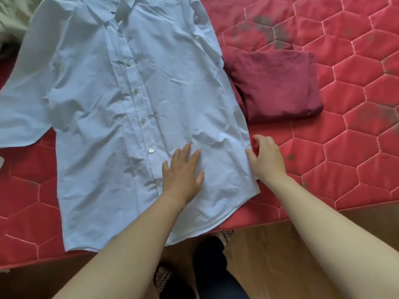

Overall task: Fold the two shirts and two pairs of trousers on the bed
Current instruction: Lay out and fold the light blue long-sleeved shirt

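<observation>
Left grip (182, 169), spread flat, is pressing blue shirt (129, 104) near its hem, 6 o'clock on bed (345, 130); right grip (267, 158) is curling at side seam, pinch unclear. Folded maroon garment (274, 83) is lying at 2 o'clock. Risk: uneven pull wrinkling placket, skewing fold

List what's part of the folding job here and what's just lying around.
Job: light blue shirt, spread flat on red bed; folded maroon garment beside it; left hand flat on shirt; right hand at its side edge.
Lying about: pale fabric, top left corner; patterned sandals on floor.
</observation>
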Demonstrator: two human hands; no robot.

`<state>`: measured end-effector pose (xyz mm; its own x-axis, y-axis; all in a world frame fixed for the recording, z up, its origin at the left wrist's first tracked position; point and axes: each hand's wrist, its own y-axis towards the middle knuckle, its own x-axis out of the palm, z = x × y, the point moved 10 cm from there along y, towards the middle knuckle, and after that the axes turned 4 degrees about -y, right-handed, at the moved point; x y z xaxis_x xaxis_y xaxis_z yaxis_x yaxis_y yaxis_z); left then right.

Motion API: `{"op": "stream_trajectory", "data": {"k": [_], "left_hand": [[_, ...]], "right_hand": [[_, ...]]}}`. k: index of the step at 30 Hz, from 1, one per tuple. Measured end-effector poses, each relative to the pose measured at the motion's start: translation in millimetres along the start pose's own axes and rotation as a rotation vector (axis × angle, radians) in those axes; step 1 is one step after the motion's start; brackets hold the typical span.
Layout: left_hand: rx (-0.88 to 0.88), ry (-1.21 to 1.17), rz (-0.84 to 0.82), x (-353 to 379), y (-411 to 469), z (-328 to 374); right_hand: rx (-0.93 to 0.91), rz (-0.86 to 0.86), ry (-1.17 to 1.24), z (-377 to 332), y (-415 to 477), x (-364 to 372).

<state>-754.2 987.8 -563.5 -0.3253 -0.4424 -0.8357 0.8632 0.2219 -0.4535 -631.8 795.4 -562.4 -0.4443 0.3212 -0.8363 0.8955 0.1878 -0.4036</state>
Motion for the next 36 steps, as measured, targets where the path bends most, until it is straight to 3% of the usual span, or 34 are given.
{"op": "stream_trajectory", "data": {"k": [6,9,14,18,25,27,32,36], "left_hand": [[-0.038,0.061,-0.053,5.3,17.5,1.5],[-0.032,0.097,-0.132,3.0,13.9,0.7],[-0.081,-0.050,-0.275,-20.3,11.2,13.0],[-0.016,-0.364,-0.139,-74.4,18.9,56.0],[0.039,-0.428,0.000,-136.4,72.7,123.9],[0.007,-0.470,0.058,-148.6,90.1,141.1],[-0.101,-0.538,0.093,-143.2,128.3,171.9],[-0.306,-0.591,0.081,-120.5,151.9,171.2]], "right_hand": [[-0.042,0.041,0.154,-0.4,10.0,-16.6],[-0.033,0.144,0.278,0.9,4.5,-62.6],[-0.099,0.253,0.191,-15.5,-0.2,-155.9],[-0.132,0.290,0.066,-33.9,0.0,-208.2],[-0.242,0.437,0.127,-42.6,30.6,-295.6],[-0.241,0.360,0.133,-37.0,50.7,-294.3],[-0.217,-0.248,-0.013,-13.3,106.9,-200.0],[-0.322,-0.421,-0.021,-13.5,137.3,-168.7]]}}
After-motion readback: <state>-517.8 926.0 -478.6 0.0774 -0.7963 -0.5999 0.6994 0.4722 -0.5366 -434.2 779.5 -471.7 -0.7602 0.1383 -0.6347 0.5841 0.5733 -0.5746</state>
